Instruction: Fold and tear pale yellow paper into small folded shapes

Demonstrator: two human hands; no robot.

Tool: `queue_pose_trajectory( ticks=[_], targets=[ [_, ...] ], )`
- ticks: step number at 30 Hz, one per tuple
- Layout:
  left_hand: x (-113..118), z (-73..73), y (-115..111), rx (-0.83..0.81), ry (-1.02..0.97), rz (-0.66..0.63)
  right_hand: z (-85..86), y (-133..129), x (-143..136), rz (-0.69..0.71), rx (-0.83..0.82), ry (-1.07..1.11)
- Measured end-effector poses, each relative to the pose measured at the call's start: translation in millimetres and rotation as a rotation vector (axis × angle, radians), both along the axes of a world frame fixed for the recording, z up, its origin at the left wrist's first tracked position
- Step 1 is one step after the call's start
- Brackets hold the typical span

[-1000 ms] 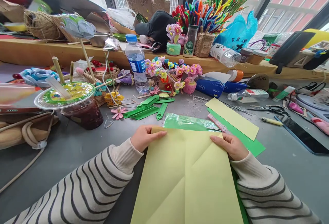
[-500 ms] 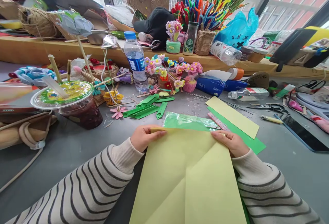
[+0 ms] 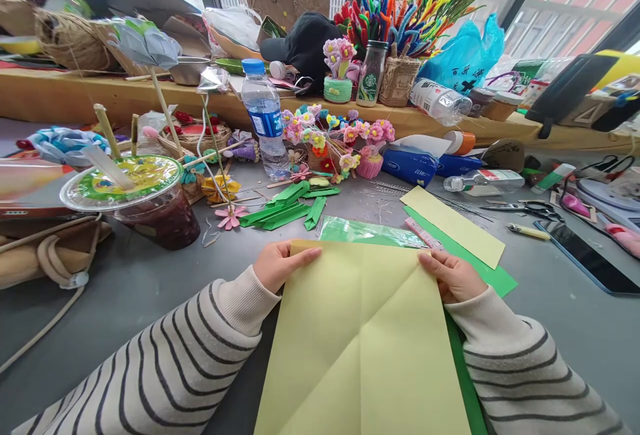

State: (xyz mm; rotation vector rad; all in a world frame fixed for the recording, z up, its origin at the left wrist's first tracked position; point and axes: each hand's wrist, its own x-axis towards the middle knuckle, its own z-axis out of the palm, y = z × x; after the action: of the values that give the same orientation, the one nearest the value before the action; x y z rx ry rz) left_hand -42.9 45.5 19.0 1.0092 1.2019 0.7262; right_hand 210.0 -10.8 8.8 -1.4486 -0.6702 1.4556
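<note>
A large pale yellow sheet of paper (image 3: 325, 328) spans the space between my hands, with creases running down and across it. My left hand (image 3: 280, 265) pinches its far left corner, thumb on top. At the far right corner, my right hand (image 3: 453, 275) grips the edge the same way. Part of a green sheet (image 3: 463, 362) shows beneath the yellow one on the right. Just beyond the paper's far edge lies a clear plastic packet (image 3: 370, 232) over green paper. A pale yellow strip (image 3: 455, 225) rests on another green sheet (image 3: 500, 280).
Folded green paper pieces (image 3: 283, 208) lie beyond my left hand. A lidded drink cup (image 3: 165, 222) stands at left, a water bottle (image 3: 265, 122) behind. Scissors (image 3: 525, 208), a utility knife (image 3: 527, 232) and a phone (image 3: 585, 258) lie at right. A crowded wooden ledge (image 3: 210, 98) runs along the back.
The yellow sheet's far edge has risen slightly and lies flatter, its creases showing more clearly. My right hand has shifted a little, its thumb now at the corner.
</note>
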Motion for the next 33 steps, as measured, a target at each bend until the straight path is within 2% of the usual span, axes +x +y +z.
queue_pose_trajectory(
  ticks=[8, 16, 22, 28, 33],
  targets=[
    [2.6, 1.7, -2.1, 0.0, 0.018, -0.018, -2.8, 0.0, -1.7, 0.047, -0.041, -0.036],
    [1.9, -4.2, -4.0, 0.178, -0.019, -0.007, -5.9, 1.0, 1.4, 0.07, -0.032, -0.08],
    [3.6, -1.9, -7.4, 0.218, -0.057, 0.019, -10.1, 1.8, 2.8, 0.083, -0.019, -0.088],
    [3.3, -2.4, -8.6, 0.267, -0.01, -0.041, -6.7, 1.5, 0.5, 0.065, -0.014, -0.122],
    [1.6, -5.0, -4.9, 0.247, -0.027, -0.11, -0.4, 0.9, -3.1, 0.091, -0.005, -0.152]
  ],
)
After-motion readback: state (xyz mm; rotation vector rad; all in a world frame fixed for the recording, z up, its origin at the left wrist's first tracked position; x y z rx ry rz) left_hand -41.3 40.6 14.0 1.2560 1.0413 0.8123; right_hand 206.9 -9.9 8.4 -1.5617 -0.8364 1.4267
